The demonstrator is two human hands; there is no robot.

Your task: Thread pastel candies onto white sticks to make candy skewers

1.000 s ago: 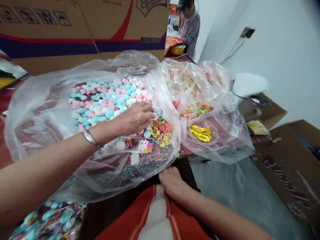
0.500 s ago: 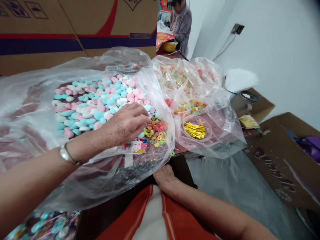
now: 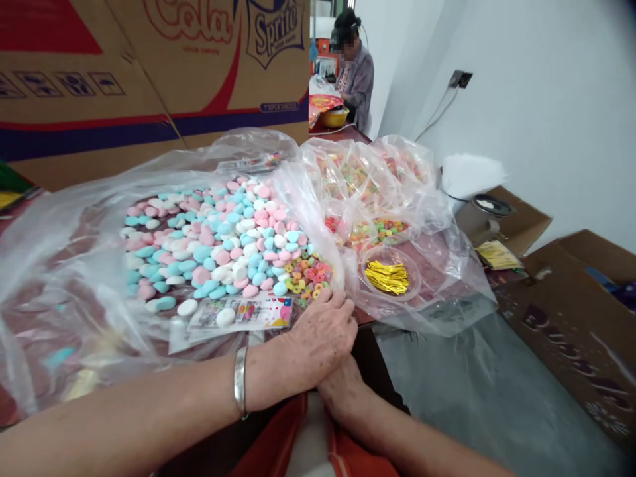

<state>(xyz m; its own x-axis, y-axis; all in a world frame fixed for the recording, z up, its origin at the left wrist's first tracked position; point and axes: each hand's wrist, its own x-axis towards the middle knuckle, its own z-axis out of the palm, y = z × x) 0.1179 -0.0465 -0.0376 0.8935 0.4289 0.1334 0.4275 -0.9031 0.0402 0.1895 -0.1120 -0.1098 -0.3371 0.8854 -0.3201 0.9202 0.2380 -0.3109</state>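
Far left I have the big carton, upright behind the table. In front of it, clear plastic around the pink, blue and white candies, spread in a loose heap. Silver bangle on the left wrist. Printed card flat at the heap's near edge, one white candy on it. Ring candies just right of the heap; left hand at their near side, fingers loosely curled, palm down; from my end I cannot tell if it grips anything. Right hand beneath it, touching, fingers hidden, grip unreadable. Further right, gold strips in a clear round dish, then an open brown box
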